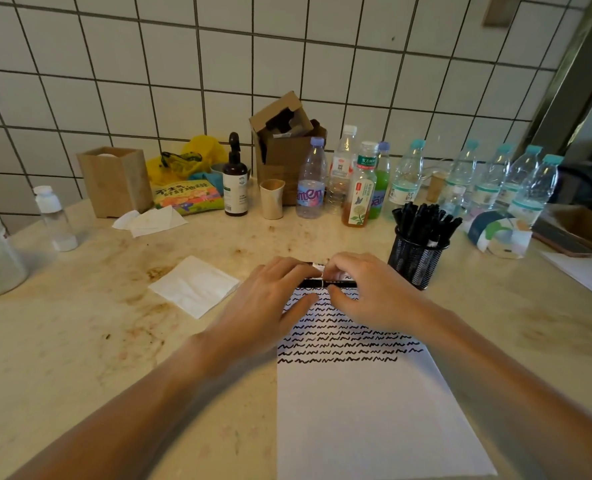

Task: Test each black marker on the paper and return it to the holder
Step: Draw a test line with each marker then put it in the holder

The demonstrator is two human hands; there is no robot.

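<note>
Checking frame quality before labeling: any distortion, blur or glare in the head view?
Head view: wide-angle bending curves the tile lines; light soft and even, no hard shadows or glare on the paper; both hands slightly soft around the marker; squiggles and mesh holder stay legible.

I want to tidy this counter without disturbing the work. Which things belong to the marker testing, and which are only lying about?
Belong to the job:
marker held in both hands, left hand, right hand
paper with scribbles
mesh holder of markers

Just lying about:
water bottles
spray bottle
napkin
cardboard box
</note>
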